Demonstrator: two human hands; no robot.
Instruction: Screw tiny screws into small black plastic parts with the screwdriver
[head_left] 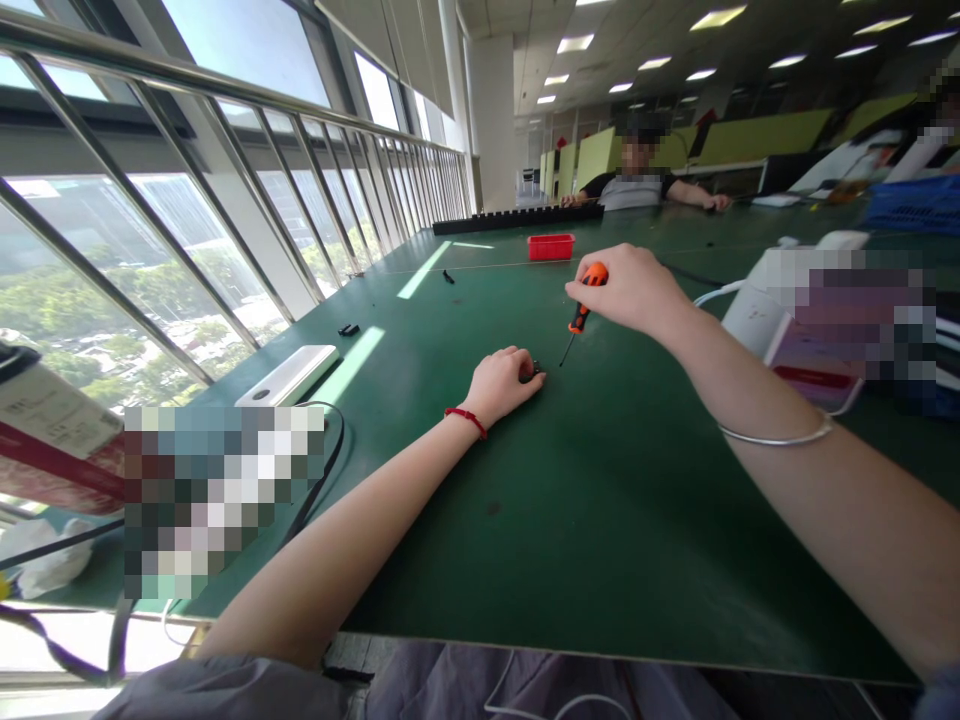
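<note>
My right hand [628,288] is closed around the handle of an orange and black screwdriver [578,318]. Its thin shaft slants down and left, with the tip just above or at the green table [570,520]; contact is unclear. To the left of that tip, my left hand [504,385] rests on the table, its fingers closed around a small dark part [529,375]. Most of the part is covered by the fingers, so its kind does not show. A small gap separates the screwdriver tip from the part.
A red bin [551,247] stands farther back, before a long black strip [517,218]. Small black pieces [448,277] and a white power bank-like box [289,376] lie left. A white device [757,300] stands right. Another person [637,185] sits at the far end. A railing [300,130] runs along the left.
</note>
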